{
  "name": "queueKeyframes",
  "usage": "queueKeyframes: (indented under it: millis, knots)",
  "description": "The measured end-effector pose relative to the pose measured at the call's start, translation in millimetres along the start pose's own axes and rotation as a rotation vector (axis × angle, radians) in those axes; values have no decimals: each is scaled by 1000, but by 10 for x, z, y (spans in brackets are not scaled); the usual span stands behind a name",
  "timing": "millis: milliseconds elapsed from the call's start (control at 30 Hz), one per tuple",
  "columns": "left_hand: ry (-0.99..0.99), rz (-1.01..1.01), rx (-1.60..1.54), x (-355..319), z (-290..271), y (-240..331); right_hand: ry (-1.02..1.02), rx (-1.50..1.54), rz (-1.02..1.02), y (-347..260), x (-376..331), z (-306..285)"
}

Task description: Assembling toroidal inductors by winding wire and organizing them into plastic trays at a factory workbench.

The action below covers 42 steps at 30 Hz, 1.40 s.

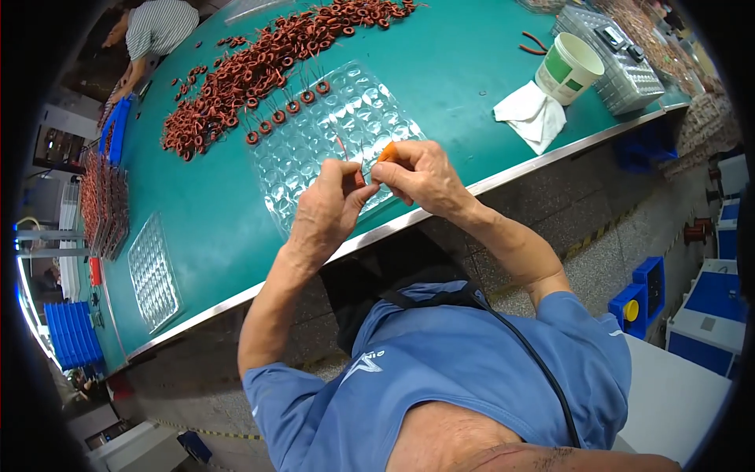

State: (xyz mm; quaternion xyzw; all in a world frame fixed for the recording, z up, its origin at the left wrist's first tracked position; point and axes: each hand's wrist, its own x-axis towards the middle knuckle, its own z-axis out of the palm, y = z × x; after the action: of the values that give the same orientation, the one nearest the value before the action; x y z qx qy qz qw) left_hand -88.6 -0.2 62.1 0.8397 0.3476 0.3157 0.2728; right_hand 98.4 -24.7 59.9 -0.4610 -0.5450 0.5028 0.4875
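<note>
Between the thumb and fingers of my left hand point(321, 208) is a red-brown ring coil point(359, 178), partly covered by the fingertips. Thin wire leads stick up from around it. Close against it, my right hand point(429, 181) is closed in a pinch, with a small orange piece point(386, 152) at its index fingertip; whether this is a finger cover or a held thing I cannot tell. Both hands are over the near part of a clear plastic tray point(303, 153) with round pockets. Several ring coils point(278, 116) stand in a row across that tray, their leads pointing away from me.
A large heap of ring coils point(267, 63) spreads behind the tray. To the right are a white-green cup point(568, 67), a white cloth point(531, 116), red-handled pliers point(534, 44) and stacked clear trays point(609, 63). Another pocketed tray point(153, 271) lies left. A person point(161, 30) works at the far left.
</note>
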Motion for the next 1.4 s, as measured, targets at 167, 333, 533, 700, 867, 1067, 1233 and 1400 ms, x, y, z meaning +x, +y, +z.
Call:
queueKeyframes:
  millis: [167,333,533,700,867,1067,1233,1400]
  knots:
    - [114,-48,-987,-117,218,54,-133,351,188,-52,111,-82]
    - [230,-137,-1140,-211,293,-13,-125,152,107,-111,131,19]
    - [269,-277,-1044,-176,200,2,-107,253,72,127,251,130]
    - [273,-378,-1084,-200,199,-84,-64,244,52,167,300,210]
    - [316,-399,-985,-212,224,-220,75,102,-73,151,283,337]
    - [218,-326,-573,-184,71,-265,-12,60,-130,138,384,422]
    - [278,-190,-4,-367,-259,-498,8,-197,-343,0,1083,71]
    - [234,-185,265,-678,-334,-794,98,-357,-447,298,2064,-345]
